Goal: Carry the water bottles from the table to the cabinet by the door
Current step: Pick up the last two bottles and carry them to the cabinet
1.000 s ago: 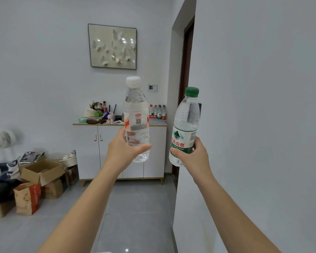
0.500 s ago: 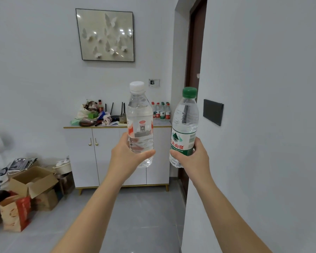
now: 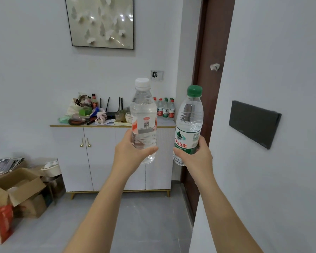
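Observation:
My left hand (image 3: 130, 152) grips a clear water bottle with a white cap (image 3: 144, 114), held upright in front of me. My right hand (image 3: 197, 157) grips a second upright bottle with a green cap and green label (image 3: 189, 123). Straight ahead stands the white cabinet (image 3: 102, 156) with a thin wooden-edged top, beside the dark brown door (image 3: 212, 73). Several small water bottles (image 3: 165, 108) stand at the right end of the cabinet top.
Bags, a router and other clutter (image 3: 88, 112) fill the left half of the cabinet top. Open cardboard boxes (image 3: 16, 187) and a red paper bag (image 3: 0, 223) sit on the floor at left. A white wall corner with a black panel (image 3: 254, 123) juts out at right. Grey tiled floor (image 3: 144, 225) leads to the cabinet.
The cabinet, door and picture have grown larger in view as I moved closer. Both hands keep their bottles upright in much the same pose.

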A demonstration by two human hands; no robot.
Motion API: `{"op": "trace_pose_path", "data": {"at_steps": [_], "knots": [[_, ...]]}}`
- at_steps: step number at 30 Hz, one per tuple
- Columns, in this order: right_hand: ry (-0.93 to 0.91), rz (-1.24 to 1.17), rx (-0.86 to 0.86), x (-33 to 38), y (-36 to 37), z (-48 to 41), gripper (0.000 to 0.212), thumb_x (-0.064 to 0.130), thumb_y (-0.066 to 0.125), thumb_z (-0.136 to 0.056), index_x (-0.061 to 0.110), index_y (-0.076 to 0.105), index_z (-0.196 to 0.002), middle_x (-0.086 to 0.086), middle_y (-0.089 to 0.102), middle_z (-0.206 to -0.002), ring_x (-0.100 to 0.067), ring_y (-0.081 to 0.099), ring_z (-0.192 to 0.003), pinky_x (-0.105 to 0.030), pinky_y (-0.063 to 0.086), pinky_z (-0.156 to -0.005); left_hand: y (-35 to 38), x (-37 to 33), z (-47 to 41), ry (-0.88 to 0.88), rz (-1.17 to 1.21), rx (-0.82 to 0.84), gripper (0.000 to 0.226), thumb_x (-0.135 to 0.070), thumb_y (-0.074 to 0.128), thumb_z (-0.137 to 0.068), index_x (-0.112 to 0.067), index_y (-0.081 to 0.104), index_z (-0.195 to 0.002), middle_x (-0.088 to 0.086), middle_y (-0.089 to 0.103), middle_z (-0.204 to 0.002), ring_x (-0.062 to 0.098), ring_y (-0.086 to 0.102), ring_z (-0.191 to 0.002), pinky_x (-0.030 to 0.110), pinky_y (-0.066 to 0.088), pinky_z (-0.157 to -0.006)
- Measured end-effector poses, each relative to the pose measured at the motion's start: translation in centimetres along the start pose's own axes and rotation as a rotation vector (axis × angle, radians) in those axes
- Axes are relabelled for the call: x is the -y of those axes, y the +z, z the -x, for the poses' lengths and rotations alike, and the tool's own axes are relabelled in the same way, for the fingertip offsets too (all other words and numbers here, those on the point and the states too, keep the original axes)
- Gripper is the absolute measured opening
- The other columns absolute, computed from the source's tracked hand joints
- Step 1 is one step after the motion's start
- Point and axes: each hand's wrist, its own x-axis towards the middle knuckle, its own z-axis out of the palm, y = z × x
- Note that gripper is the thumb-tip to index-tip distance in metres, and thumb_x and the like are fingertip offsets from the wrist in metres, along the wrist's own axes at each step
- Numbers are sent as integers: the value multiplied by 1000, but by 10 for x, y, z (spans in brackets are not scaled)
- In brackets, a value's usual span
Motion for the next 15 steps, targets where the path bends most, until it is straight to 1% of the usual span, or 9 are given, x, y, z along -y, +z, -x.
{"op": "trace_pose_path", "data": {"at_steps": [3,5,7,9,12,15], "knots": [[2,6,1,-20,22,-38,59,16,85,-74,37,49,-116,30,56,-98,10,58,-89,-7,46,-64,12,26,-45,14,24,6,75,-26,89,-65,-32,53,-131,-18,67,-107,-3,65,-96,8,48,-72],[1,9,-5,-35,40,-67,57,16,86,-72,36,52,-114,27,59,-99,8,60,-91,-9,47,-67,18,43,-79,32,44,9,74,-24,89,-65,-32,54,-130,-21,67,-105,-11,62,-91,3,47,-68],[1,19,-17,-50,59,-97,56,17,86,-72,38,52,-110,26,61,-99,7,61,-90,-11,48,-69,23,62,-117,51,55,17,73,-23,89,-65,-32,55,-129,-21,67,-105,-17,59,-88,4,49,-73],[2,25,-39,-63,79,-129,55,17,86,-71,37,54,-110,22,64,-103,5,62,-94,-14,52,-75,26,79,-158,62,58,26,73,-24,89,-64,-30,56,-128,-20,67,-104,-17,60,-87,7,50,-73],[17,29,-78,-82,106,-177,56,14,86,-71,32,57,-116,15,67,-106,0,65,-97,-18,53,-78,29,103,-218,71,71,46,75,-22,89,-65,-27,55,-131,-20,67,-106,-17,59,-87,1,46,-69],[31,40,-116,-101,131,-221,61,13,86,-70,27,58,-122,14,68,-108,-1,65,-98,-18,53,-78,35,126,-270,67,88,54,76,-21,89,-65,-28,54,-132,-19,67,-107,-16,61,-88,0,46,-71]]}}
